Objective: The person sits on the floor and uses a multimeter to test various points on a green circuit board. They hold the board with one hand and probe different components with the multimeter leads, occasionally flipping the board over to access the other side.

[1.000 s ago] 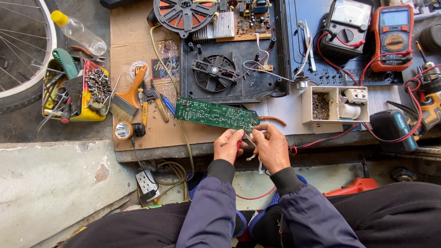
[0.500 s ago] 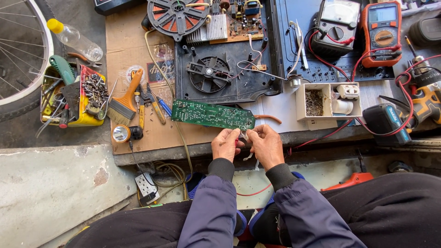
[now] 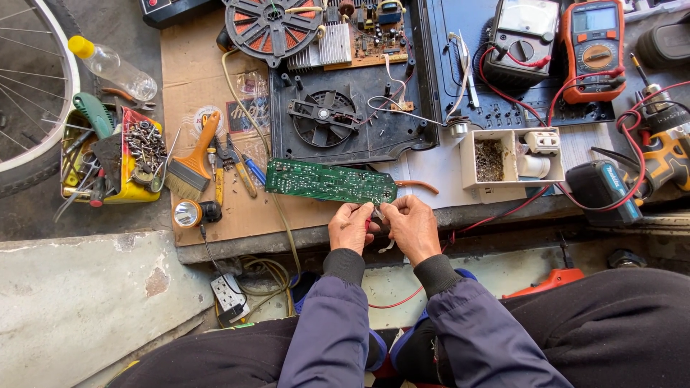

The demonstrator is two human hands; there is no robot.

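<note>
A long green circuit board (image 3: 327, 181) lies on the cardboard-covered bench. Its right end reaches my two hands. My left hand (image 3: 351, 227) is curled around a small red-handled tool (image 3: 368, 224), thumb pointing at the board's corner. My right hand (image 3: 412, 225) faces it, fingertips pinched on a small metal piece (image 3: 378, 212) at that same corner. The two hands almost touch. A thin white wire (image 3: 388, 246) hangs below them. What the piece is stays too small to tell.
Behind the board sit an opened black appliance base with a fan (image 3: 325, 115), a copper coil disc (image 3: 269, 21), two multimeters (image 3: 595, 43), and a white parts box (image 3: 503, 159). To the left are a brush (image 3: 192, 164), pliers (image 3: 237, 167), a torch (image 3: 188, 213) and a yellow tray of screws (image 3: 136, 154). A cordless drill (image 3: 647, 162) is at right.
My hands have stayed together at the board's right end, with only small finger shifts. The view has drifted slightly.
</note>
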